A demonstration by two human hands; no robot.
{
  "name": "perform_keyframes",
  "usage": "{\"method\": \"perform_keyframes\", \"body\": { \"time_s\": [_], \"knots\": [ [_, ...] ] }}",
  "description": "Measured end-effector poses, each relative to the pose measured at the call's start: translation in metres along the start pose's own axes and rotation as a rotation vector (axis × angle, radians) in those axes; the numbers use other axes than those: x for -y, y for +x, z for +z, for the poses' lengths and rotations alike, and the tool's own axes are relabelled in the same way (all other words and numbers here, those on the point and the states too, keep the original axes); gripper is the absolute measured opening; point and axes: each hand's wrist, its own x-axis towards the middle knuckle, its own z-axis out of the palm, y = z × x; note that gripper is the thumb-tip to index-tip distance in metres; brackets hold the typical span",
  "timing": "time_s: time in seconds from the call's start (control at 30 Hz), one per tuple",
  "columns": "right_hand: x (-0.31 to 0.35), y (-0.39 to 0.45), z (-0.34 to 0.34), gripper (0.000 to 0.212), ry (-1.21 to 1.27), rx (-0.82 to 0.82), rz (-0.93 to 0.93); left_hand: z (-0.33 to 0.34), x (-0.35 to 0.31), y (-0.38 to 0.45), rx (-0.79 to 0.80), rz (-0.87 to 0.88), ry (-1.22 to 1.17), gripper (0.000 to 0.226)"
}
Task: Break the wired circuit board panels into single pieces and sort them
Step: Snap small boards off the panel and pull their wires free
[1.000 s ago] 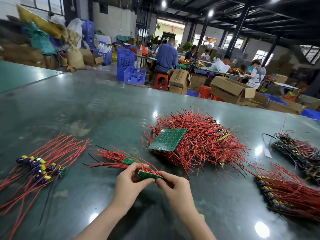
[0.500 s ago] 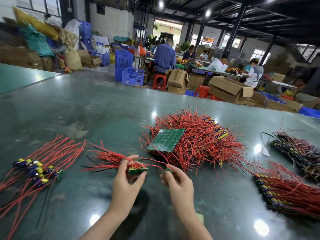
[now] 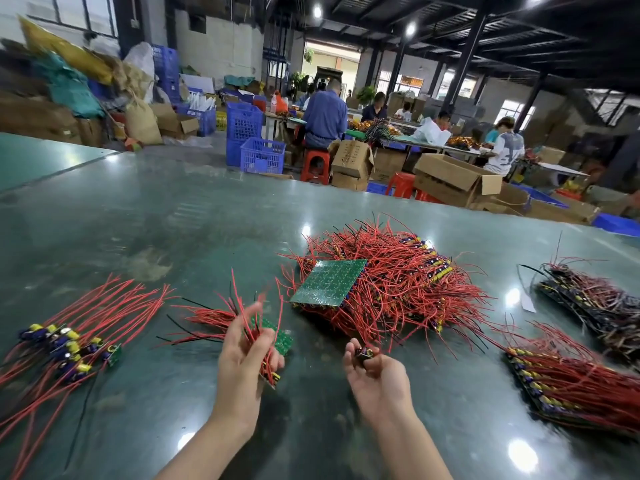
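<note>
My left hand (image 3: 244, 348) grips a strip of green board (image 3: 282, 339) with red wires that stick up and to the left. My right hand (image 3: 375, 370) pinches one small broken-off board piece (image 3: 364, 351), held apart from the strip. At the far left lies a row of single pieces (image 3: 65, 344) with yellow and blue parts and long red wires. A big heap of wired panels (image 3: 398, 285) sits beyond my hands, with a green panel (image 3: 329, 282) lying face up on it.
Two more stacks of wired panels lie at the right, one red-wired (image 3: 568, 379) and one darker (image 3: 595, 299). The green table (image 3: 145, 216) stretches far ahead. Beyond it, people sit working among cardboard boxes (image 3: 450, 178) and blue crates (image 3: 256, 147).
The strip held between both hands has snapped. My right hand drew away to the right with one small piece, and my left hand turned the remaining strip upright.
</note>
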Motion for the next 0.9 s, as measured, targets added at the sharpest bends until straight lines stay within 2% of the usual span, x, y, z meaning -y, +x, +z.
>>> {"method": "perform_keyframes", "body": {
  "time_s": [0.1, 0.2, 0.27, 0.33, 0.43, 0.5, 0.6, 0.67, 0.73, 0.83, 0.9],
  "knots": [
    [-0.004, -0.004, 0.003, 0.02, -0.049, 0.089, -0.001, -0.001, 0.003, -0.005, 0.001, 0.004, 0.189, 0.044],
    [-0.018, -0.009, 0.004, 0.012, -0.209, 0.235, -0.055, -0.001, 0.002, -0.01, 0.117, -0.019, 0.351, 0.04],
    [-0.029, -0.013, 0.002, 0.018, -0.472, 0.342, -0.268, 0.003, -0.001, -0.015, 0.241, -0.039, 0.491, 0.03],
    [-0.039, -0.015, -0.002, 0.024, -0.81, 0.436, -0.583, 0.007, -0.002, -0.02, 0.324, -0.052, 0.592, 0.039],
    [-0.041, -0.015, -0.006, 0.022, -1.029, 0.465, -0.768, 0.012, -0.004, -0.023, 0.298, -0.015, 0.645, 0.035],
    [-0.038, -0.015, -0.006, 0.023, -1.055, 0.459, -0.775, 0.012, -0.004, -0.022, 0.259, 0.016, 0.647, 0.026],
    [-0.04, -0.013, -0.003, 0.016, -0.826, 0.498, -0.687, 0.01, -0.003, -0.02, 0.234, 0.008, 0.675, 0.021],
    [-0.043, -0.012, -0.002, 0.013, -0.767, 0.486, -0.718, 0.008, -0.001, -0.019, 0.238, -0.034, 0.712, 0.018],
    [-0.044, -0.01, -0.006, 0.013, -0.782, 0.487, -0.759, 0.009, 0.0, -0.019, 0.276, -0.171, 0.588, 0.014],
    [-0.043, -0.011, -0.011, 0.014, -0.847, 0.503, -0.775, 0.015, -0.002, -0.022, 0.316, -0.511, 0.113, 0.022],
    [-0.041, -0.013, -0.013, 0.015, -0.973, 0.514, -0.902, 0.016, -0.005, -0.022, 0.341, -0.566, 0.037, 0.024]
  ]
}}
